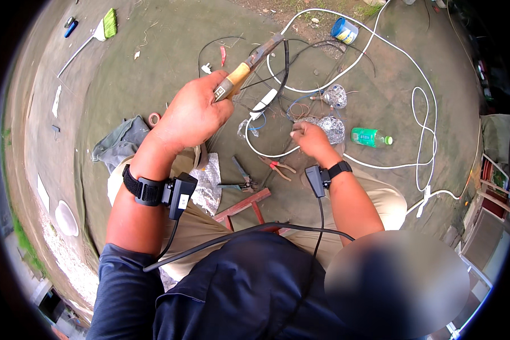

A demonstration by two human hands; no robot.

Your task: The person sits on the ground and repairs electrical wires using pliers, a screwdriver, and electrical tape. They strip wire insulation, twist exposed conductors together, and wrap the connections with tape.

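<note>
My left hand (pixel 201 110) is closed round yellow-handled pliers (pixel 241 72), raised with their worn metal end pointing away and to the right. Lower and to the right, my right hand (pixel 314 140) has its fingers curled together; what they pinch, if anything, is too small to make out. A white cable (pixel 277 155) passes beneath that hand. Just beyond it lie crumpled foil (pixel 331 127) and thin copper-coloured wires (pixel 306 109). Between the hands a white power strip (pixel 263 103) rests on the ground. A short black cable end (pixel 286 59) shows beside the pliers' tip.
Red-handled pliers (pixel 277 165) and another pair of pliers (pixel 243 180) lie near my knees, by a red metal frame (pixel 243 207). A green bottle (pixel 368 137) lies to the right. Farther off are a blue tub (pixel 344 31) and a green-headed broom (pixel 105 27).
</note>
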